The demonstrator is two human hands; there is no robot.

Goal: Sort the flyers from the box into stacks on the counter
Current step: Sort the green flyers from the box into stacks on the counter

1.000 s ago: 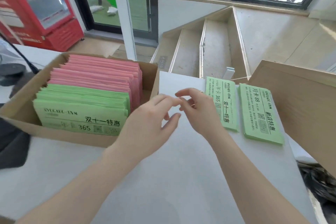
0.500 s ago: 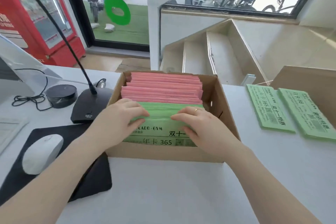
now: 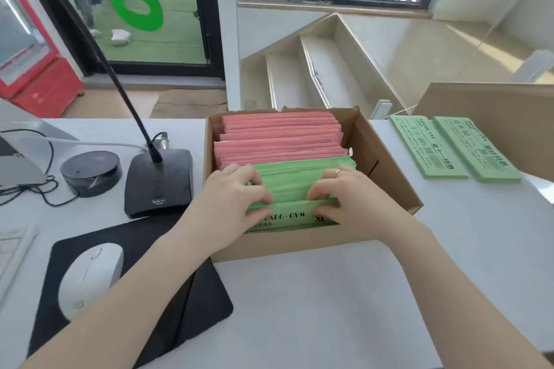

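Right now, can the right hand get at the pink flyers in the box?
Probably yes: the pink flyers stand uncovered behind the green flyers in the open box, with nothing above them. The right hand grips green ones just in front.

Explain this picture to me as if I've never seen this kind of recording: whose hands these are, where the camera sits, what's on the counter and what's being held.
There is no machine here. A person wears one camera on the head, looking forward and down, so the two bare arms reach in from the bottom edge. On the white counter stands an open cardboard box of upright flyers: pink flyers at the back, green flyers at the front. The left hand and right hand both curl their fingers into the green flyers, parting them. To the right of the box lie two flat green stacks, side by side. To the left are a desk microphone, a round black device, and a white mouse on a black mouse pad.
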